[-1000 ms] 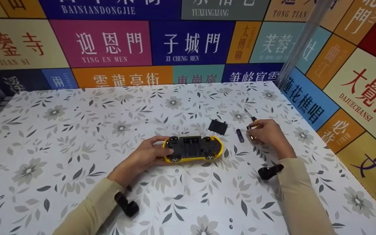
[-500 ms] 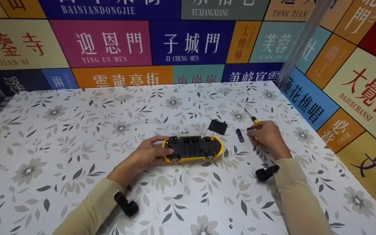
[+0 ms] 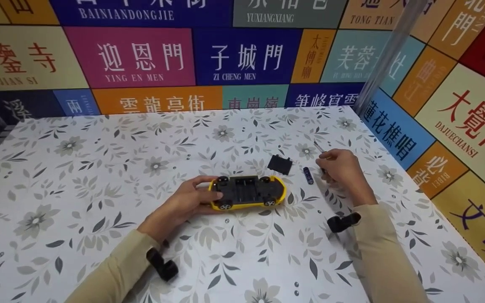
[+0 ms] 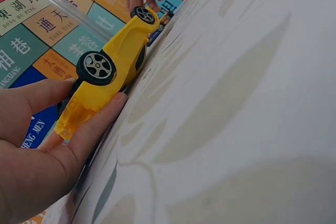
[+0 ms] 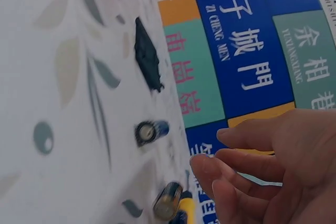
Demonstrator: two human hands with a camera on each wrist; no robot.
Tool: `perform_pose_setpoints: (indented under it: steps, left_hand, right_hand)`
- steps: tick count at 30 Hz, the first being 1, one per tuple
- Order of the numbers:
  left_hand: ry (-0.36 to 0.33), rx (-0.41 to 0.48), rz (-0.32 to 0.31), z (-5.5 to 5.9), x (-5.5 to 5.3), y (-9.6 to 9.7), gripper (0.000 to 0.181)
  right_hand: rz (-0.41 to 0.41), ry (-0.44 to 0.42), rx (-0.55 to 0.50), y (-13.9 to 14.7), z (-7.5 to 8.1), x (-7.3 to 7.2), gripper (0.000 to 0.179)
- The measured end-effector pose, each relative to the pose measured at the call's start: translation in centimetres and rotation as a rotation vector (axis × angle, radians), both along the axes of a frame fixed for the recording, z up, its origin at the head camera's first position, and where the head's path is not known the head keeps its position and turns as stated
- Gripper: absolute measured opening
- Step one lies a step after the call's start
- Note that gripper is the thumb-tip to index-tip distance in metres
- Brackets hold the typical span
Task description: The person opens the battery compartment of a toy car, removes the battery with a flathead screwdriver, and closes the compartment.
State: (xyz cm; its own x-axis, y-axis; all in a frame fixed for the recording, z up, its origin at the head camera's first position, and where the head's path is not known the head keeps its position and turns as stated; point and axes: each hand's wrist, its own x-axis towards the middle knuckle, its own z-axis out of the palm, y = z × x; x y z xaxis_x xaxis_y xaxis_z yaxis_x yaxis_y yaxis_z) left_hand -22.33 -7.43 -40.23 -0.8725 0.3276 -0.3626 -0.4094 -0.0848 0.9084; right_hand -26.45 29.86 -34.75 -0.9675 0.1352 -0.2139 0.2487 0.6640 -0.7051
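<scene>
My left hand [image 3: 185, 198] grips one end of a yellow toy car [image 3: 274, 202], which lies upside down. Its black underside faces up, with an uncovered battery compartment [image 3: 246, 190]. In the left wrist view, thumb and fingers hold the yellow car [image 4: 113, 72] by its end. My right hand [image 3: 343, 168] hovers with loosely bent fingers and nothing between them. Below these fingers, in the right wrist view, a battery [image 5: 168, 201] lies on the table beside a yellow-handled screwdriver [image 5: 186, 208]. A second, blue battery [image 3: 308, 175] lies left of that hand.
A black battery cover [image 3: 280, 164] lies behind the car, left of the batteries. The screwdriver's shaft [image 3: 319, 147] points away past the right hand. Flower-patterned cloth [image 3: 99, 168] covers the table, and sign-printed panels [image 3: 246, 54] stand behind and to the right.
The right hand has let go of a battery beside the screwdriver and lifted slightly away, now covering the screwdriver's handle in the head view. Left hand and car have stayed put.
</scene>
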Motion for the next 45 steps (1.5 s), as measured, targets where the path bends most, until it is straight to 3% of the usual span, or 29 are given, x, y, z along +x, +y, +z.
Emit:
perform_pose_setpoints:
  steps: [5, 9, 19, 25, 30, 37, 41, 45]
  left_hand:
    - [0.010, 0.025, 0.033, 0.0, 0.0, -0.2, 0.066]
    - [0.029, 0.059, 0.066, 0.3, -0.1, -0.6, 0.067]
    - [0.065, 0.097, 0.201, 3.0, -0.7, -1.5, 0.067]
    - [0.060, 0.159, 0.293, 4.4, -0.9, -2.0, 0.068]
    - [0.057, 0.237, 0.339, 4.6, -0.4, -1.8, 0.066]
    - [0.061, 0.293, 0.338, 4.6, 0.3, -0.6, 0.060]
    - [0.073, 0.270, 0.324, 4.5, 0.7, 0.0, 0.059]
    - [0.098, 0.218, 0.271, 4.3, 1.0, 0.6, 0.056]
  right_hand:
    - [0.022, 0.002, 0.005, -1.5, 1.2, 0.2, 0.039]
    - [0.054, -0.001, -0.069, -3.0, 2.0, 0.7, 0.042]
    - [0.164, 0.011, -0.278, -6.7, 3.5, 2.7, 0.053]
    - [0.211, 0.009, -0.411, -8.7, 3.3, 3.6, 0.057]
    - [0.228, 0.015, -0.561, -10.9, 2.3, 4.0, 0.067]
    - [0.265, 0.024, -0.755, -12.5, 1.1, 4.6, 0.082]
    - [0.242, 0.041, -0.855, -13.4, 0.5, 4.7, 0.091]
    - [0.193, 0.098, -0.927, -14.2, 0.1, 4.6, 0.092]
